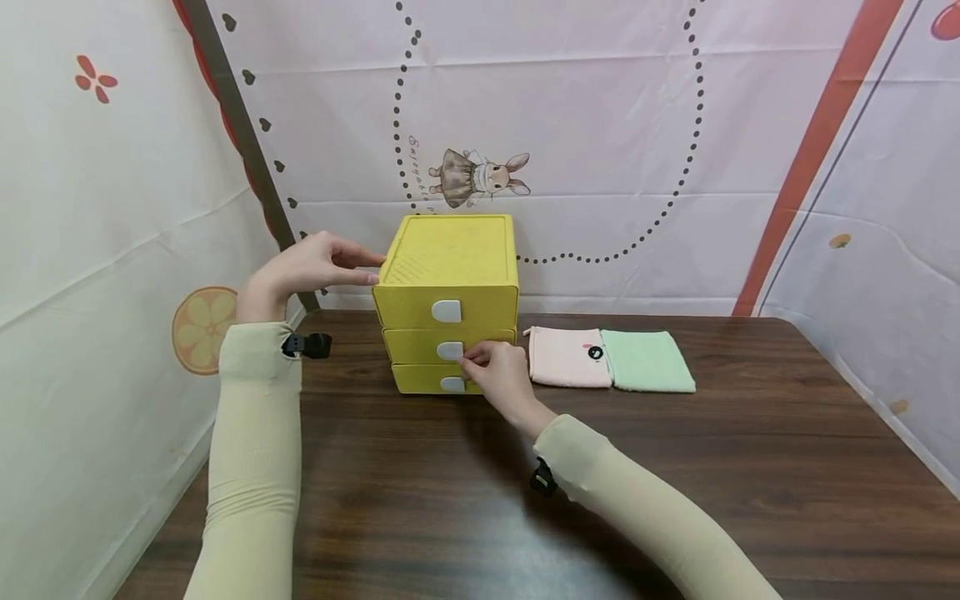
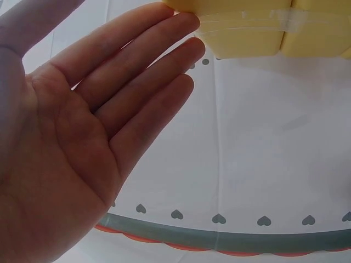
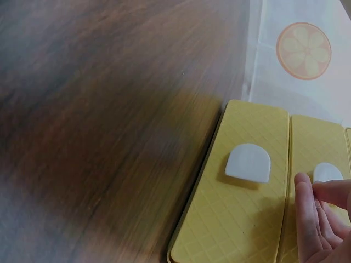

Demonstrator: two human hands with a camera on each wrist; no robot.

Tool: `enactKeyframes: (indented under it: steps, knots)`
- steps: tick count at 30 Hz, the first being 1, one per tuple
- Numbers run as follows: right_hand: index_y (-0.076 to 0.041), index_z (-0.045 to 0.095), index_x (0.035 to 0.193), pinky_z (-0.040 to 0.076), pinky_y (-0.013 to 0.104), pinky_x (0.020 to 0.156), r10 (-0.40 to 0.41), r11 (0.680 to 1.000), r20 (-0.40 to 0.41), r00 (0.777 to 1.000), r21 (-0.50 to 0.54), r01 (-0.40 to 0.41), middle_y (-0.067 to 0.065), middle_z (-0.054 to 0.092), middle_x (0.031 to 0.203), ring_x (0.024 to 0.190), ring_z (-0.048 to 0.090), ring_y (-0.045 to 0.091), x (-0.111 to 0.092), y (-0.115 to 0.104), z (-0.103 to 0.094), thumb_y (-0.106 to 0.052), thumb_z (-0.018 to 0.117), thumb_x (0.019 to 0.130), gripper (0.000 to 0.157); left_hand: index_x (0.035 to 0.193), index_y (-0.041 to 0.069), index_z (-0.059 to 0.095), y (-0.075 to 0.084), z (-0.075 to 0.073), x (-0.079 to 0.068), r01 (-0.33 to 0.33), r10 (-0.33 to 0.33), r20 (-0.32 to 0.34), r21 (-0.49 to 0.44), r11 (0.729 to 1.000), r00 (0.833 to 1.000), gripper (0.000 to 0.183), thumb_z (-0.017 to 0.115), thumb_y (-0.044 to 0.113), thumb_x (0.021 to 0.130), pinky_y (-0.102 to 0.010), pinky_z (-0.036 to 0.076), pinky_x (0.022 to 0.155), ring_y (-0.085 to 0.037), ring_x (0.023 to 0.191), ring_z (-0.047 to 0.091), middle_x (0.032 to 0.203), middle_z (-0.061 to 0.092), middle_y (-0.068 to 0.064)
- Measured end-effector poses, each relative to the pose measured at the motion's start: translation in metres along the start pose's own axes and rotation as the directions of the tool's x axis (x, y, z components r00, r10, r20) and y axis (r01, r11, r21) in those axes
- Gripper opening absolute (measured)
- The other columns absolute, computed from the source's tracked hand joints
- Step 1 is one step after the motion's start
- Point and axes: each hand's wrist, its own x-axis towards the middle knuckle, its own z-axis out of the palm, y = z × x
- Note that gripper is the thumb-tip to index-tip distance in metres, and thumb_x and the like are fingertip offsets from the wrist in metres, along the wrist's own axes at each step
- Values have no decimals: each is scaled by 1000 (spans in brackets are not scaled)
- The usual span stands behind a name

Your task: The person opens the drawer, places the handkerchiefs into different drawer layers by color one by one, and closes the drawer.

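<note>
Head view: yellow drawer unit (image 1: 478, 307) stands on worktop (image 1: 420, 500). My right hand (image 1: 501, 375) pinches the middle white handle (image 1: 448, 351); my left hand (image 1: 313, 265), fingers straight, touches the unit's upper left edge.

The right hand (image 1: 501, 375) hides part of the yellow box (image 1: 450, 271). The left wrist view's top edge cuts the box off. The round black mark (image 1: 596, 352) is too small to tell.

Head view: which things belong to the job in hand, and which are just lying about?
In the job:
drawers, left hand at the top's edge
middle handle, right hand at it

Apparently just lying about, untouched:
pink cloth
green cloth
</note>
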Motion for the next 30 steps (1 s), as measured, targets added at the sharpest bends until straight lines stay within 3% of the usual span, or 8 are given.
enactKeyframes:
  steps: [7, 19, 30]
  knots:
    - [-4, 73, 85, 52, 20, 54, 39, 996, -9, 999, 81, -38, 6, 72, 70, 66, 71, 22, -3, 0, 2, -15, 69, 87, 12, 123, 21, 66, 1, 0, 1, -1, 1, 2, -5, 1000, 1000, 47, 71, 45, 82, -43, 48, 89, -18, 110, 60, 123, 65, -4]
    - [-4, 73, 82, 53, 19, 54, 39, 987, -2, 999, 156, -39, 5, 71, 67, 57, 67, 8, -19, -3, 3, -16, 70, 86, 12, 123, 23, 66, -4, 1, 3, 2, -2, 11, -10, 1000, 1000, 48, 71, 47, 82, -44, 48, 90, -16, 111, 59, 123, 65, -1]
    - [-2, 73, 85, 54, 21, 54, 30, 981, 28, 999, 190, -34, 8, 72, 72, 61, 70, 16, -34, -8, 1, -14, 71, 86, 12, 122, 24, 66, -4, 1, 2, 3, -3, 6, -3, 1000, 1000, 47, 71, 47, 82, -45, 48, 91, -17, 112, 59, 124, 64, -2]
